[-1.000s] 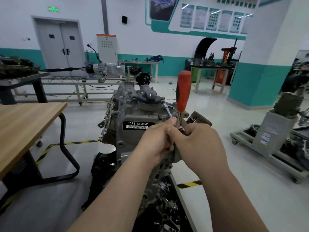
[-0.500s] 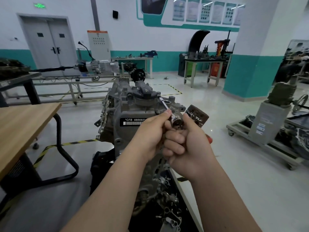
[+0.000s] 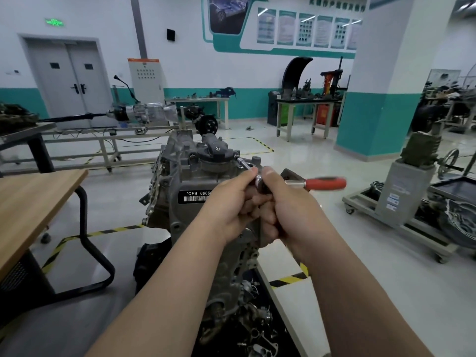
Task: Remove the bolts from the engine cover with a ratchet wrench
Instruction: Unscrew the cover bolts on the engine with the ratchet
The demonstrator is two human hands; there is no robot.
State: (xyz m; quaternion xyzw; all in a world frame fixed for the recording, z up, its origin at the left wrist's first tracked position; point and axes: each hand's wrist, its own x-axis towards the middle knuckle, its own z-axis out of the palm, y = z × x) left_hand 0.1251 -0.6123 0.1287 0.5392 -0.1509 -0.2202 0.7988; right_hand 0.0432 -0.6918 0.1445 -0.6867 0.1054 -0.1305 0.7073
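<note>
Workshop, left hand (image 3: 229, 206) and right hand (image 3: 293, 212) gripping ratchet wrench (image 3: 324, 183), at engine cover (image 3: 215, 154)

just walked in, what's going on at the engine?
A person is working a ratchet wrench on the engine with bare hands. The left hand pinches the tool where its head meets the extension bar. The right hand grips at the head, thumb on top. The bar's far end sits near the top of the engine; what it engages cannot be seen. The red handle sticks out to the person's right and is blurred.
</note>
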